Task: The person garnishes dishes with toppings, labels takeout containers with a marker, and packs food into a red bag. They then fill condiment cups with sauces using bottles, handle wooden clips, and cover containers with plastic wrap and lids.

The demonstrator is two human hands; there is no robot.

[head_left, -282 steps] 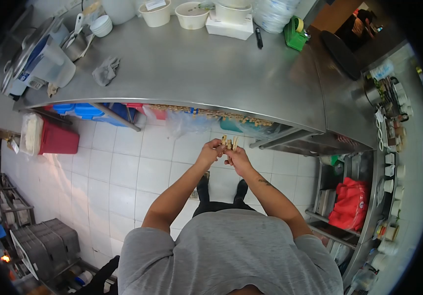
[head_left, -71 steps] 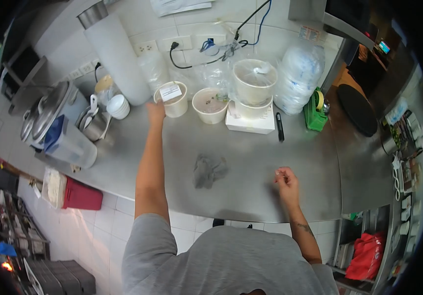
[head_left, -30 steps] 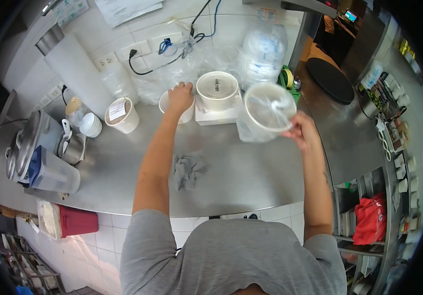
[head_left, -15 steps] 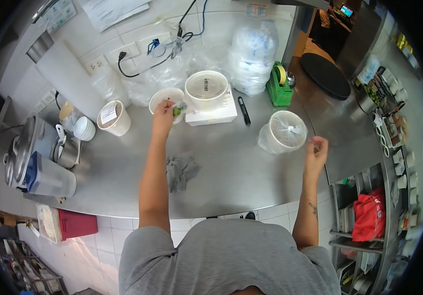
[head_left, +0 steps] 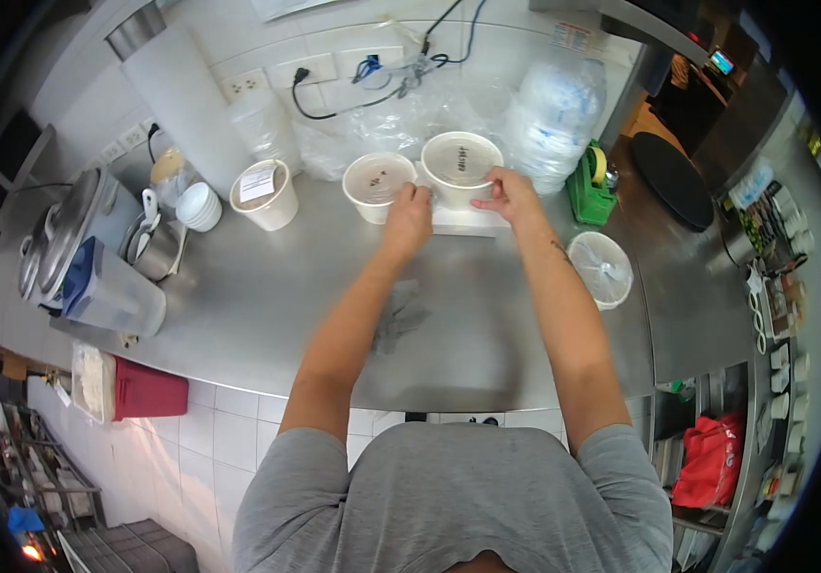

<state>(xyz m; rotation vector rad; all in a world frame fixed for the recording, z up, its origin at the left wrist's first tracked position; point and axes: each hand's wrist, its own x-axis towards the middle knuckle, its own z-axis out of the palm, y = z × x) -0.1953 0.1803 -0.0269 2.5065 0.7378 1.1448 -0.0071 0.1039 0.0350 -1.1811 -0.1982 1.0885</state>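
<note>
A lidded white tub with dark handwriting (head_left: 462, 160) stands on a white box (head_left: 468, 225). My right hand (head_left: 514, 201) grips its right side, thumb low and fingers near the rim. My left hand (head_left: 409, 222) is closed between this tub and the middle lidded tub (head_left: 372, 183); what its fingers hold, if anything, is hidden. Further left stands a tub with a white label on its lid (head_left: 260, 199). A bagged tub (head_left: 605, 265) sits right of my right forearm. A grey cloth (head_left: 401, 315) lies beside my left forearm.
A green tape dispenser (head_left: 592, 191) and a wrapped stack of clear lids (head_left: 559, 124) stand at the back right. White bowls (head_left: 199, 206), a metal pot (head_left: 157, 250) and a clear plastic pitcher (head_left: 124, 298) are at the left. Cables hang along the back wall.
The bagged tub was set down at the right and let go. My right hand has moved left to the written-on tub. My left hand's small bag with something green no longer shows.
</note>
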